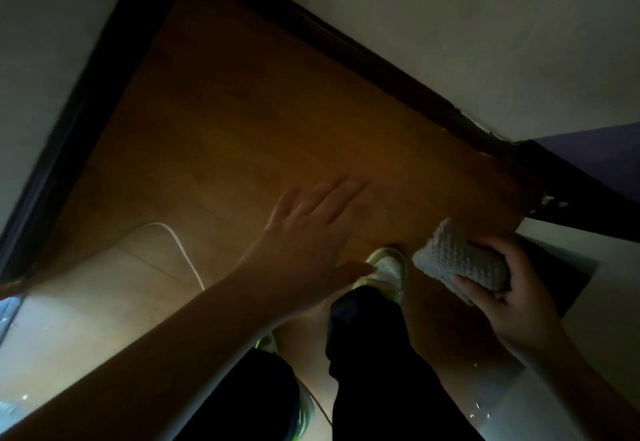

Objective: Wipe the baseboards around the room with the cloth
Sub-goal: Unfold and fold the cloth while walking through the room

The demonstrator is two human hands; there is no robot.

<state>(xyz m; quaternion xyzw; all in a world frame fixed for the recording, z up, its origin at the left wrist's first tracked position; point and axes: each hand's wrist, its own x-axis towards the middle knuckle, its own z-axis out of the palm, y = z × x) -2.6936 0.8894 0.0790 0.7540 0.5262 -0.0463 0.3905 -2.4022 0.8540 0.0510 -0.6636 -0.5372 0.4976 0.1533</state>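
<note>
1. Head view: you are standing over a corner of the wooden floor [242, 122], looking down past your dark trouser legs and a white-and-green shoe [386, 269].
2. Your right hand [512, 288] is gripping the cloth [457, 260], a pale, knobbly pad folded into a wad, fingers and thumb curled round its near end. It is hanging in the air above the floor, well apart from any wall.
3. Your left hand [311, 236] is reaching forward with fingers spread wide and straight, holding nothing; it is blurred, so whether it is touching anything cannot be told.
4. The dark baseboards are running along two walls: the left baseboard [69, 136] and the far baseboard [346, 46], which are meeting at the corner at the top. Near the right end the far one is looking chipped.
5. By my reading you are between strokes: the cloth is in your grip but not on the trim. The next move is calling for crouching low and pressing the cloth flat against a baseboard, then running it along.
6. A white cable [183, 253] is lying on the floor near your feet; it could be a trip risk.
7. No containers are showing in this view.
</note>
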